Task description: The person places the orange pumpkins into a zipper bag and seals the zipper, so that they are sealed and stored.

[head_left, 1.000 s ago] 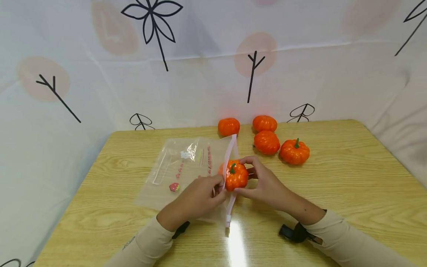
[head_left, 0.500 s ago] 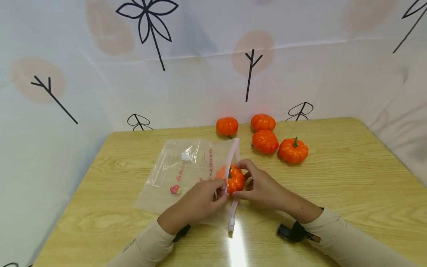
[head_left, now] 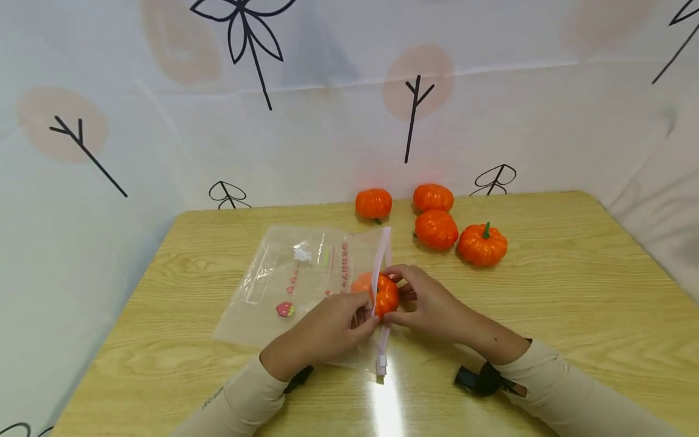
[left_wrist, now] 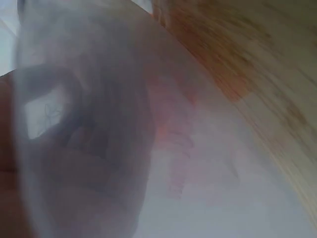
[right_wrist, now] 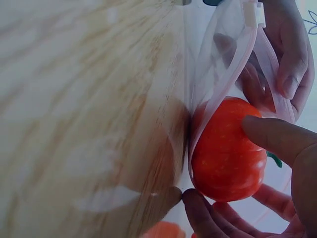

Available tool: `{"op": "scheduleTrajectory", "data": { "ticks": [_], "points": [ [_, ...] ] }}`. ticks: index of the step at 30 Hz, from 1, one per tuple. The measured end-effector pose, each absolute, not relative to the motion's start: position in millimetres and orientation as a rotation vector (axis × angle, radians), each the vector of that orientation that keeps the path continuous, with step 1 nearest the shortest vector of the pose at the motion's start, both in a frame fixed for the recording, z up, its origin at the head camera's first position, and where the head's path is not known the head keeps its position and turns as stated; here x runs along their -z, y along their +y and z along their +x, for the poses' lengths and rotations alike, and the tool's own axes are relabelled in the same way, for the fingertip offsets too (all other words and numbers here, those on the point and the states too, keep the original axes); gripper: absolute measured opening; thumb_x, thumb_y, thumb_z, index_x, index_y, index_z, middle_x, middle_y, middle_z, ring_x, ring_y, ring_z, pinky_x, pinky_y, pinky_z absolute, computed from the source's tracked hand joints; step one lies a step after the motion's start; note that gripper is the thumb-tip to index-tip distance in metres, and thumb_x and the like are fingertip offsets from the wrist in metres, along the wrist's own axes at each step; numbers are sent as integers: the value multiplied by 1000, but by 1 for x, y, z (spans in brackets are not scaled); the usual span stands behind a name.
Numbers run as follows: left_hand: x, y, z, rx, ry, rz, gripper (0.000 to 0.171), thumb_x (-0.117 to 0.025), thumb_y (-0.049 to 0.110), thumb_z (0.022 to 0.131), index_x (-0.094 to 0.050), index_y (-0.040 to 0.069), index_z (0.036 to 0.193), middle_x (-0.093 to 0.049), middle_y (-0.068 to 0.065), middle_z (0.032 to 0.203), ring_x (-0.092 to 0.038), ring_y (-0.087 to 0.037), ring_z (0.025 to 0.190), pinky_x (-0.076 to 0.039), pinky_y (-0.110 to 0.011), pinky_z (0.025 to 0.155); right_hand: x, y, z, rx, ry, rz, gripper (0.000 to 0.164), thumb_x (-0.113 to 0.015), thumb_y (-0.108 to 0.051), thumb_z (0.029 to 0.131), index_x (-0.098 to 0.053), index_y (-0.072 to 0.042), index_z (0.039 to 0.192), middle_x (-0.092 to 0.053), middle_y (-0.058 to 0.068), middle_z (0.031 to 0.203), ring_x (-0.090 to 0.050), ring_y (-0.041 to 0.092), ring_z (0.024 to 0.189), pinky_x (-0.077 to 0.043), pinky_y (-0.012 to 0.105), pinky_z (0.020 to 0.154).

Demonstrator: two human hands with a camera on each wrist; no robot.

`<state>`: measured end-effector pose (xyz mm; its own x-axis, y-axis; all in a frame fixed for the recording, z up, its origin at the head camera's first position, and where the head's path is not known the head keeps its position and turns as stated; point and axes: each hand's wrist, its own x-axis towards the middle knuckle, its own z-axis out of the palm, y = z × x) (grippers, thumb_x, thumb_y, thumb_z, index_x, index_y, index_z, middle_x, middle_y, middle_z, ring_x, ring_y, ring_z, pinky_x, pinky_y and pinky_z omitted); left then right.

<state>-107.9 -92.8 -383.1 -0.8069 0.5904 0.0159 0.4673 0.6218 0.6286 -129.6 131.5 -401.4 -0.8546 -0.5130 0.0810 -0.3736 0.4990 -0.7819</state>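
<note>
A small orange toy pumpkin [head_left: 388, 298] with a green stem sits partly inside the mouth of a clear zip bag [head_left: 314, 279]. My right hand [head_left: 434, 301] holds the pumpkin from the right, thumb on its near side and fingers on the far side. The right wrist view shows the pumpkin [right_wrist: 229, 153] between the bag's pink-edged lips. My left hand [head_left: 333, 321] pinches the upper lip of the opening. In the left wrist view the clear film [left_wrist: 208, 163] fills much of the frame, blurred. A slider [head_left: 381, 362] sits at the near end of the pink strip.
Several more orange pumpkins lie at the back: one on the left [head_left: 374, 204], two touching each other [head_left: 436, 229], and one upright on the right [head_left: 483, 245]. The wooden table [head_left: 568, 291] meets a patterned cloth [head_left: 327, 139] behind.
The pumpkin has moved left into the bag's mouth, with my right hand following it. The upper lip now covers its left part. My left hand has shifted slightly right, still pinching the lip.
</note>
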Motion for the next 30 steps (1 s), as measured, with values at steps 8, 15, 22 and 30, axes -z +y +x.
{"op": "scheduleTrajectory", "data": {
  "ticks": [8,15,22,30],
  "points": [
    [382,-91,-108,-948,2681,863,18,-63,26,96,-54,19,82,-46,11,65,-42,-3,61,-35,-19,57,402,132,-130,1296,2530,-810,61,-78,-16,86,-48,-8,138,-60,10,130,-67,26,111,-56,36,92],
    [382,-91,-107,-945,2733,874,18,-63,26,96,-56,20,81,-47,12,64,-41,-2,57,-34,-18,54,403,134,-130,1327,2492,-801,43,-74,-15,89,-48,-10,122,-61,9,124,-65,31,116,-55,39,95],
    [383,-91,-106,-963,2806,866,17,-64,24,95,-58,21,79,-48,14,64,-41,-1,56,-36,-18,53,403,133,-131,1313,2453,-860,39,-72,-14,91,-51,-11,123,-63,7,125,-64,29,119,-54,39,97],
    [383,-92,-105,-935,2881,837,16,-66,25,94,-58,21,80,-48,15,64,-42,-1,56,-37,-19,54,403,135,-132,1201,2467,-903,54,-68,-16,94,-47,-12,143,-63,7,133,-61,25,123,-50,43,101]
  ]
}}
